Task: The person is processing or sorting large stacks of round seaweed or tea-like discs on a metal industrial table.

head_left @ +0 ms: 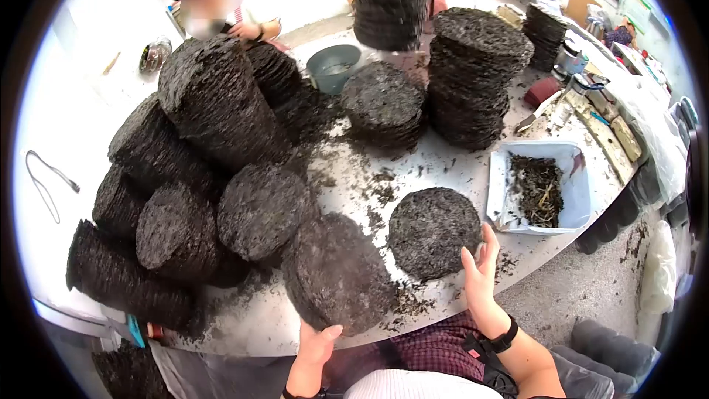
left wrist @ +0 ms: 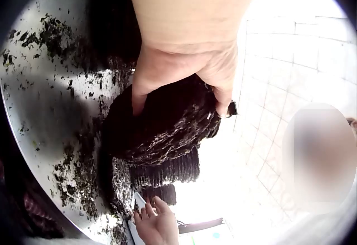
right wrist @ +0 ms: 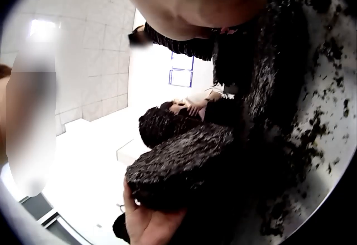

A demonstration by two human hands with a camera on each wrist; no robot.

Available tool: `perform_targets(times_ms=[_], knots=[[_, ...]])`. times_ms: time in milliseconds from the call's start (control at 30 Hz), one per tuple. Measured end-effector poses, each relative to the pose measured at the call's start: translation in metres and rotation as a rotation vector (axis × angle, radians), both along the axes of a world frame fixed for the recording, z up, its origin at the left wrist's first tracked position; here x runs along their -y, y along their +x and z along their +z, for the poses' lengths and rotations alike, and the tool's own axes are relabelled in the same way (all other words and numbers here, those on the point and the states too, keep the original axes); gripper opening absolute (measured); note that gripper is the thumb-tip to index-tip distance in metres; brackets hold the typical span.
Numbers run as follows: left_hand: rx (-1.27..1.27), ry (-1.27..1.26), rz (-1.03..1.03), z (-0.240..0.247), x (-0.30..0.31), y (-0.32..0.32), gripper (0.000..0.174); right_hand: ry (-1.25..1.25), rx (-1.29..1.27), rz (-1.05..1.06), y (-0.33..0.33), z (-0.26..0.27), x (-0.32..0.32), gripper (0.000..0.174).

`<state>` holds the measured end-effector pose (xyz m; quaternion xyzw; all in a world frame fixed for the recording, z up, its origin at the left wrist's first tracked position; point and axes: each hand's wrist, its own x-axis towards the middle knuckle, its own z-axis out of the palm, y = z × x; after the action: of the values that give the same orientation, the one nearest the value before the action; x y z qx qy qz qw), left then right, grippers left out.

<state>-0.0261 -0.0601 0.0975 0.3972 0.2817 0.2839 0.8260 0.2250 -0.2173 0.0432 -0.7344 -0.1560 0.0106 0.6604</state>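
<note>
My left hand (head_left: 316, 346) grips the near edge of a thick round cake of dark, flaky sheets (head_left: 336, 273), which look like dried seaweed. Its thumb lies on the upper face; in the left wrist view the fingers spread around the cake (left wrist: 167, 125). The cake is tilted and overlaps the table's near edge. My right hand (head_left: 481, 281) has its fingers extended, palm toward a second round dark cake (head_left: 434, 235), fingertips right at its right side. That cake stands on the white table (head_left: 340, 166). In the right wrist view the right hand's fingers are mostly hidden.
Several dark stacks (head_left: 221, 103) lie piled at the left; a tall stack (head_left: 476, 81) and a lower one (head_left: 384, 103) stand farther back. A pale blue bin (head_left: 580, 203) with dark scraps is at the right. A grey basin (head_left: 334, 66) stands behind; another person (head_left: 247, 26) is across the table.
</note>
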Motion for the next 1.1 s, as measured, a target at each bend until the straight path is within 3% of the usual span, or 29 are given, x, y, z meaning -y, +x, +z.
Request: perform_targets(times_ms=[100, 200, 300, 500, 533, 600, 667, 733, 800, 867, 900, 933, 1000, 1033, 1100], knots=[[0.030, -0.095, 0.005, 0.003, 0.003, 0.000, 0.085, -0.025, -0.008, 0.443, -0.030, 0.031, 0.002, 0.044], [0.072, -0.069, -0.032, 0.002, 0.002, 0.001, 0.080, -0.119, 0.202, 0.759, -0.059, 0.087, -0.012, 0.071], [0.028, 0.039, -0.082, 0.008, 0.002, 0.009, 0.088, -0.161, 0.358, 0.864, -0.078, 0.098, -0.030, 0.106], [-0.057, 0.175, -0.090, 0.002, 0.001, 0.000, 0.092, -0.198, 0.221, 0.985, -0.076, 0.092, -0.037, 0.083], [-0.068, 0.168, -0.101, 0.003, 0.001, 0.000, 0.091, -0.218, 0.182, 0.965, -0.076, 0.095, -0.035, 0.069], [-0.075, 0.175, -0.057, -0.004, 0.000, 0.001, 0.089, -0.182, 0.136, 1.002, -0.074, 0.088, -0.031, 0.058], [-0.074, 0.151, 0.046, 0.001, 0.005, 0.008, 0.089, -0.160, -0.035, 0.851, -0.074, 0.090, -0.022, 0.041], [-0.093, 0.137, 0.006, -0.004, 0.003, 0.002, 0.090, -0.247, -0.250, 0.573, -0.066, 0.077, -0.004, 0.037], [-0.084, 0.117, 0.011, -0.008, 0.002, -0.004, 0.091, -0.022, -0.306, 0.290, -0.043, 0.047, 0.009, 0.036], [-0.084, 0.108, 0.020, -0.010, 0.003, -0.004, 0.092, 0.312, -0.443, 0.142, -0.018, 0.027, 0.013, 0.042], [-0.090, 0.107, 0.024, -0.009, 0.005, -0.004, 0.092, 0.113, -0.194, 0.006, -0.007, 0.017, 0.011, 0.047], [-0.095, 0.109, 0.026, -0.008, 0.006, -0.004, 0.092, -0.058, -0.201, -0.101, -0.008, 0.015, 0.018, 0.051], [-0.110, 0.099, -0.010, -0.007, 0.007, -0.001, 0.092, -0.135, -0.062, -0.028, -0.015, 0.021, 0.024, 0.049], [-0.122, 0.093, -0.013, -0.008, 0.009, -0.002, 0.093, -0.034, -0.107, 0.127, -0.023, 0.025, 0.021, 0.044], [-0.122, 0.108, -0.002, -0.008, 0.012, -0.001, 0.092, -0.091, -0.086, 0.487, -0.046, 0.052, 0.013, 0.039]])
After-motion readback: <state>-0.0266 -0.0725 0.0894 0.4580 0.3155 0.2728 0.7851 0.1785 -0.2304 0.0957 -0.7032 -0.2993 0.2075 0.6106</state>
